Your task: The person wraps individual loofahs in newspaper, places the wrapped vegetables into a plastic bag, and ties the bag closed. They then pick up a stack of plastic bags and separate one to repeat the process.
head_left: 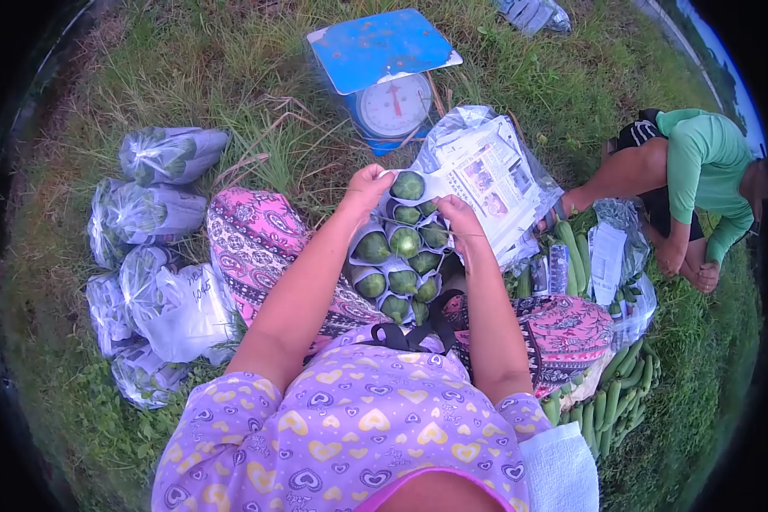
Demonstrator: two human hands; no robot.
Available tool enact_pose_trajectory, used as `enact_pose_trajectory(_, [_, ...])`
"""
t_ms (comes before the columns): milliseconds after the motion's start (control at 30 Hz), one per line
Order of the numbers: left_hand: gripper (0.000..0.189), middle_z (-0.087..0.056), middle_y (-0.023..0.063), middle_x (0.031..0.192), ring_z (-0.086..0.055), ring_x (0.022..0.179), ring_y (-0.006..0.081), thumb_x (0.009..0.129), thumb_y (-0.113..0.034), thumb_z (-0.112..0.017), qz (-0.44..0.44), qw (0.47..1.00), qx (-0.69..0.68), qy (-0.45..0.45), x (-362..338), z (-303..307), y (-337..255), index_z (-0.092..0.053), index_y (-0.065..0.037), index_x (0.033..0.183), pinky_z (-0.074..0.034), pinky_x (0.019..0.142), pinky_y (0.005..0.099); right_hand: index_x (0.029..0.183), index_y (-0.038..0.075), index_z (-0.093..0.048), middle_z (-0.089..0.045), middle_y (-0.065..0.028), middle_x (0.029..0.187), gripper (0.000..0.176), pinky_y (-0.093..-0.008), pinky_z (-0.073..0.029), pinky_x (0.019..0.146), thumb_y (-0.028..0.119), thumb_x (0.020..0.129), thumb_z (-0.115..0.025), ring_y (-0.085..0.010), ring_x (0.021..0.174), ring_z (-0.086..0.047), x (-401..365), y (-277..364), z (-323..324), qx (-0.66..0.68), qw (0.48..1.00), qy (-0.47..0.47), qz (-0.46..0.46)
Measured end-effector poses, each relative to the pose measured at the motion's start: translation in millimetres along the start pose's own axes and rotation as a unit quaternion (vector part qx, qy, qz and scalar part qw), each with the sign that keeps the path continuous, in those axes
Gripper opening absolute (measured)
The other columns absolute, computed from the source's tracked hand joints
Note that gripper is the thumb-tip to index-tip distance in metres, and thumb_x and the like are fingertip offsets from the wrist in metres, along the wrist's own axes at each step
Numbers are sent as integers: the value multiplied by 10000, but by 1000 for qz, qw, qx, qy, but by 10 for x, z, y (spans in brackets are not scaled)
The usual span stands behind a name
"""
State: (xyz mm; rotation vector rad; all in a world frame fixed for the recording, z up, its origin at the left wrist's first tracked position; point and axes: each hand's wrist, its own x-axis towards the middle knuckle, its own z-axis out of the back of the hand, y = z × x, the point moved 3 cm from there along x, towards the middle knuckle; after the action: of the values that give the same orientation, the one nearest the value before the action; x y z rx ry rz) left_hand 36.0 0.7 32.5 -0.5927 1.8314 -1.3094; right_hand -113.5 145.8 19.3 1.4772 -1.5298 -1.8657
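My left hand (367,189) pinches one end of a white paper wrapper (436,185) at the far end of a bundle between my knees. On its other side, my right hand (461,218) has thumb and fingers closed on the same paper. Between the hands shows the round end of a green gourd (409,185) with the paper around it. Nearer to me stand several more green gourds (404,242), ends up, each with white paper around its sides. Their lower parts are hidden.
Newspaper sheets (491,183) in clear plastic lie at the right of the bundle, beyond it a blue scale (384,51). Filled plastic bags (158,213) line the left. Loose long gourds (614,397) lie at right, near a crouching person in a green shirt (700,162).
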Motion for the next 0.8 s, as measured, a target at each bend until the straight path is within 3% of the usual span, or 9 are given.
enact_pose_trajectory(100, [223,-464,-84,644,-361,569,20,882,-236,-615,-53,996,74,-21,-88,-2,-58,-526,-110,721,-308,506,213,722,103,-495,-471,53,666,221,-233,-292,542,188,810,-678,-58,606,-381,-14,-20,-16,22,999,-18,32])
enact_pose_trajectory(200, [233,-471,-76,650,-365,579,25,886,-245,-614,-61,987,139,-45,-126,-1,-69,-541,-86,733,-317,518,216,760,92,-524,-488,48,678,192,-216,-316,564,187,803,-686,-56,619,-404,-129,-22,-20,18,998,-64,19])
enact_pose_trajectory(233, [236,-477,-73,653,-369,581,25,886,-248,-614,-63,986,148,-52,-106,17,-46,-546,-79,736,-321,522,215,860,86,-543,-537,19,782,165,-241,-385,650,210,829,-648,-82,695,-461,-162,-36,13,7,999,-35,7])
enact_pose_trajectory(333, [199,-547,-38,725,-431,628,45,890,-241,-608,-30,991,104,-73,-72,42,-10,-591,-52,829,-365,573,221,985,97,-532,-565,-15,936,206,-337,-426,762,252,862,-588,-129,841,-507,-448,18,85,29,997,-54,-48])
enact_pose_trajectory(367, [192,-566,-27,751,-453,648,52,891,-235,-604,-22,993,80,-79,-41,53,-19,-599,-46,859,-380,593,224,1084,115,-512,-557,-31,1029,275,-438,-420,827,286,871,-544,-180,966,-505,-466,-101,135,14,995,-43,-89])
enact_pose_trajectory(467, [186,-612,15,841,-530,734,84,894,-197,-590,10,994,76,-78,-74,74,-113,-601,-22,958,-428,683,242,1134,110,-505,-565,-37,1026,331,-434,-419,831,289,858,-542,-189,991,-508,-674,-402,10,-37,985,-33,-166])
enact_pose_trajectory(600, [190,-626,37,859,-557,749,100,873,-146,-598,1,998,24,-64,-152,27,-134,-602,5,987,-442,697,259,1064,105,-555,-551,-20,954,280,-398,-427,741,289,852,-541,-164,888,-492,-608,-589,-69,6,989,-74,-130])
enact_pose_trajectory(633, [198,-632,46,864,-566,751,108,865,-130,-601,-7,998,11,-59,-166,17,-147,-606,17,997,-446,697,266,937,95,-567,-537,-1,811,195,-303,-402,616,269,855,-541,-126,721,-478,-608,-547,-97,-10,989,-95,-113])
enact_pose_trajectory(800, [199,-631,52,894,-567,782,106,866,-110,-595,-3,999,35,-39,-251,0,-150,-596,14,1021,-445,723,262,798,88,-517,-487,7,651,132,-259,-333,476,201,864,-500,-106,537,-424,-542,-598,-128,-13,991,-96,-96])
